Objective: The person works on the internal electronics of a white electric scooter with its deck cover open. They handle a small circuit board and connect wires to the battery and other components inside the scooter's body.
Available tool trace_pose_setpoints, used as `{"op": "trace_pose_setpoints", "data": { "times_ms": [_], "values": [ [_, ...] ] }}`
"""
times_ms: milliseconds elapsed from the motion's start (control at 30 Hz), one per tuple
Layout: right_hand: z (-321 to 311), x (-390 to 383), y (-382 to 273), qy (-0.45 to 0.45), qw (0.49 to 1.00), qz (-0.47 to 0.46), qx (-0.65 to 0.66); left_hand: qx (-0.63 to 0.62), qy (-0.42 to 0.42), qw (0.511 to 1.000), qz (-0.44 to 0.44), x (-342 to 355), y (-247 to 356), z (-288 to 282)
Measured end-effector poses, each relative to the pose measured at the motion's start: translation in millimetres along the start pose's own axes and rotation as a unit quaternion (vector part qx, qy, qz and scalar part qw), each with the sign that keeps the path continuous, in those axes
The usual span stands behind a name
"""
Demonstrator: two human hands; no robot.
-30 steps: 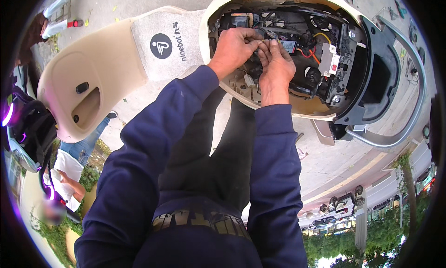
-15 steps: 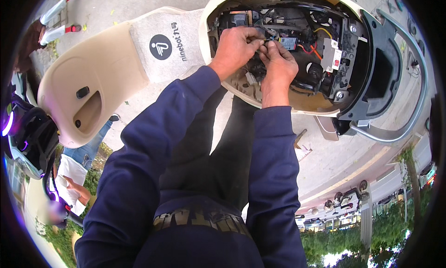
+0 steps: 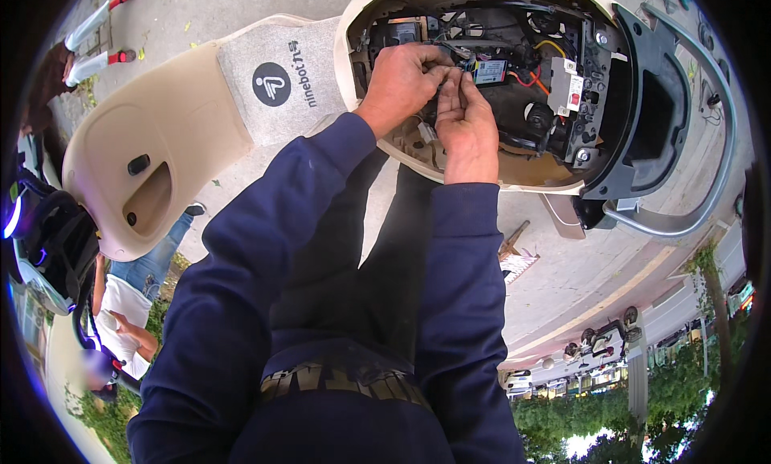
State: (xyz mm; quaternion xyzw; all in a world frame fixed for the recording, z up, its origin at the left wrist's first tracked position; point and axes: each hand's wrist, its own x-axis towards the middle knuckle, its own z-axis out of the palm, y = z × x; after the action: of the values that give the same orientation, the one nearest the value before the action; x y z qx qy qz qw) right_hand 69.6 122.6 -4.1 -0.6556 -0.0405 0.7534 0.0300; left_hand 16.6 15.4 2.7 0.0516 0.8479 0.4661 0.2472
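Note:
Both my hands meet over the open body bay (image 3: 342, 82) of a beige electric scooter, among its wiring. My left hand (image 3: 404, 85) reaches in from the left, thumb and fingers pinched together. Against its fingertips, my right hand (image 3: 466, 130) is pinched too, palm partly turned up. Whatever small piece lies between the fingertips is too small and covered to make out. Just right of the fingertips sits a small box with a white label (image 3: 488, 71). Farther right are an orange wire (image 3: 540, 81), a yellow wire (image 3: 552, 45) and a pale circuit breaker (image 3: 564, 90) with a red switch.
A grey floor mat (image 3: 281, 66) covers the scooter's footboard on the left. At the right end curves a grey grab rail (image 3: 717, 187). A person in a white shirt (image 3: 124, 315) is at lower left; another person's legs (image 3: 88, 54) show at upper left.
My right hand has turned, its fingers now straighter and its palm showing more. The fingertips of both hands stay together. The whole view has shifted slightly.

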Motion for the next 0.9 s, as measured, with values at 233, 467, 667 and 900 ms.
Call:
{"op": "trace_pose_setpoints", "data": {
  "times_ms": [233,467,667,900],
  "values": [
    [-1.2,-4.0,-0.2,0.022,0.997,-0.008,-0.069,0.029,-0.004,0.999,0.028,-0.9,-3.3,1.4],
    [-4.8,-8.3,0.4,0.001,0.992,-0.058,-0.113,0.046,-0.004,0.998,0.042,-0.8,0.7,0.5],
    [-1.4,-12.6,1.6,-0.038,0.958,-0.147,-0.244,0.059,-0.008,0.997,0.051,2.4,1.0,-0.4],
    [-1.3,-10.4,0.4,-0.063,0.948,-0.160,-0.267,0.093,-0.019,0.994,0.055,5.8,1.9,-0.7]
  ]
}}
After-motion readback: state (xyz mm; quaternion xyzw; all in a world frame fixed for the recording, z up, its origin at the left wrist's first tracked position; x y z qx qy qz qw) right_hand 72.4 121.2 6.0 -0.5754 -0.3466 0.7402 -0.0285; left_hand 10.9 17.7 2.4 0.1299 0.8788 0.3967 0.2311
